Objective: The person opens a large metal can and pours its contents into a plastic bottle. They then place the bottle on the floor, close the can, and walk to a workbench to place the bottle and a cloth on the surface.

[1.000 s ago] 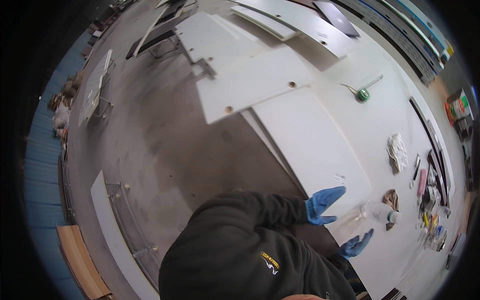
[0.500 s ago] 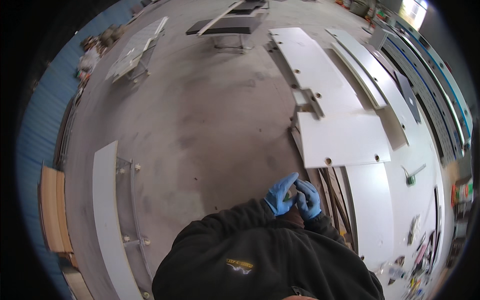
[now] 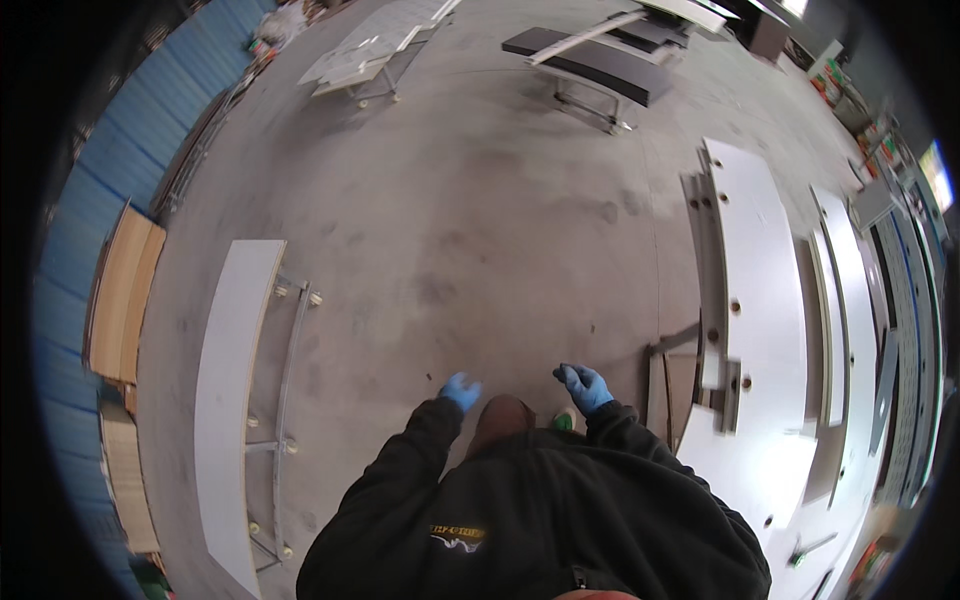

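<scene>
Both my hands wear blue gloves and hang apart in front of my body, above the grey floor. My left hand [image 3: 461, 391] is a little blurred; its fingers look loosely apart, and no object shows in it. On the other side, my right hand [image 3: 585, 387] has its fingers drawn together, with something dark at their tips too small to name. Neither hand touches a panel. Nearest to the right hand is the stack of white panels [image 3: 755, 240] with round dark spots along its edges.
To my left, a long white panel [image 3: 232, 390] rests on a wheeled metal rack [image 3: 290, 370]. Wood-coloured boards [image 3: 128, 290] lean along the blue wall [image 3: 150, 130]. Farther off stand a trolley with dark panels [image 3: 590, 68] and another with pale panels [image 3: 375, 50].
My hands were together near the white panels; they have separated and lowered to either side. My view has turned left, so the panels on the right now sit farther right and lower.
</scene>
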Tool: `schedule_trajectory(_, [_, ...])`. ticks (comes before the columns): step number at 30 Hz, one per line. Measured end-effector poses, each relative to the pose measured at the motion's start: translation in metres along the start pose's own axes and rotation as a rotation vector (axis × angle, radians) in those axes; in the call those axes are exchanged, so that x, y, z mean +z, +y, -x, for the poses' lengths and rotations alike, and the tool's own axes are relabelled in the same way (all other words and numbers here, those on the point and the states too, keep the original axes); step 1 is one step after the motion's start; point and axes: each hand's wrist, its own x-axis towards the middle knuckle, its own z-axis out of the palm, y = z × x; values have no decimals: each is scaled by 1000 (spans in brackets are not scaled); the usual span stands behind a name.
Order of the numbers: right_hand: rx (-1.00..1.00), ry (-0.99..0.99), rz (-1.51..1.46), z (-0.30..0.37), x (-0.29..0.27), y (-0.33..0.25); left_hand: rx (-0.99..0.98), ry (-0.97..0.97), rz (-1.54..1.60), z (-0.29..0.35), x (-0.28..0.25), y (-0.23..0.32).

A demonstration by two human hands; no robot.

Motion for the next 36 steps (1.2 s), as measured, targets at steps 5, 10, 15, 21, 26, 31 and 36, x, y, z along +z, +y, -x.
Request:
schedule_trajectory(5, [104, -197, 267, -155, -1, -5, -606, 117, -76, -56, -104, -99])
schedule_trajectory(10, [255, 7, 210, -317, 2, -3, -162, -358, -845, -171, -188, -114])
schedule_trajectory(15, [424, 171, 252, -429, 5, -19, -267, -18, -193, -401, -242, 13])
schedule_trajectory(21, [537, 247, 363, -548, -7, -43, 75, 181, 260, -605, -264, 241])
schedule_trajectory(26, [711, 292, 349, -676, -58, -32, 172, 61, 48, -723, -262, 331])
schedule_trajectory(31, [832, 389, 646, -827, -106, -39, -47, -4, -221, -806, -300, 353])
schedule_trajectory(36, [573, 323, 635, -949, -137, -123, -299, 45, -131, -906, -345, 388])
